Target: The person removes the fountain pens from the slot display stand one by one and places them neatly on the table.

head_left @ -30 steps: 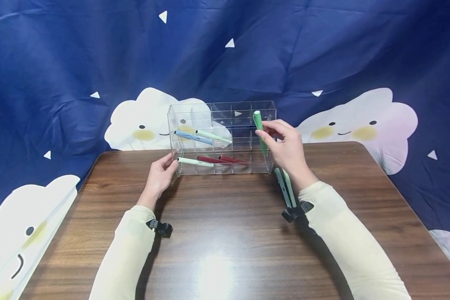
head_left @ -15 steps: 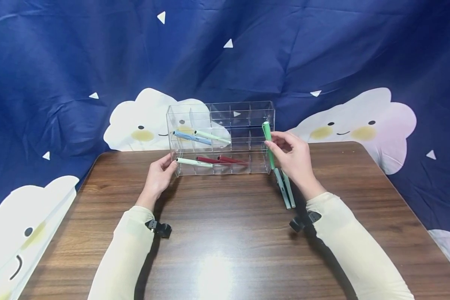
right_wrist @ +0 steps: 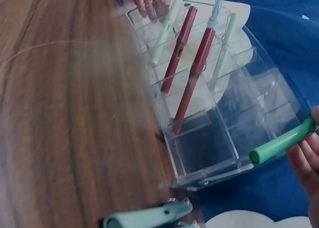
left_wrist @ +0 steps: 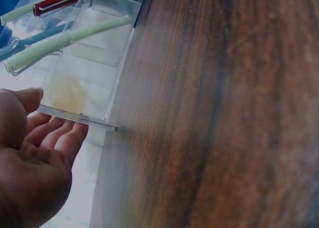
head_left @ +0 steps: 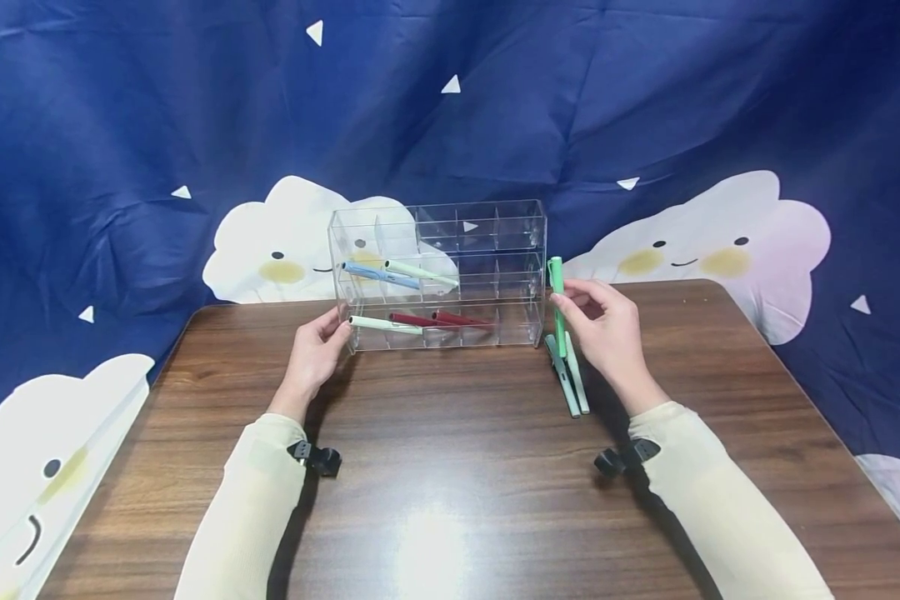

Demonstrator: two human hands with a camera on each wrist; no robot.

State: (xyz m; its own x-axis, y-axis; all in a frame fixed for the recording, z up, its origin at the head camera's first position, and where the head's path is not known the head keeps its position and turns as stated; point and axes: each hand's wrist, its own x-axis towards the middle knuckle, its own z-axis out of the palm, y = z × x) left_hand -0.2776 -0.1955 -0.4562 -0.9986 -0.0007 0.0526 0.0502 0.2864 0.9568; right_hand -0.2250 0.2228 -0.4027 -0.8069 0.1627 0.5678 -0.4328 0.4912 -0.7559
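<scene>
A clear acrylic pen organizer [head_left: 442, 275] with rows of compartments stands at the back of the table. My left hand [head_left: 317, 354] grips its left side, thumb to the front and fingers curled behind the side panel [left_wrist: 79, 114]. My right hand [head_left: 603, 329] pinches a bright green pen [head_left: 558, 304], held upright just right of the organizer. Inside lie a blue pen [head_left: 381, 274], a pale green pen [head_left: 423, 272], another pale green pen [head_left: 385, 325] and two dark red pens [right_wrist: 197, 71]. The right wrist view shows the green pen's blunt end [right_wrist: 256, 156] pointing toward the organizer.
Two pens lie on the wooden table [head_left: 435, 450] by the organizer's right corner: a grey-green pen [head_left: 565, 382] and a pale green pen [head_left: 578, 383]. A blue curtain [head_left: 450, 125] with cloud prints hangs behind the table's far edge.
My right hand has carried the green pen right and down, from in front of the organizer's right compartments to outside its right side. My left hand keeps its grip.
</scene>
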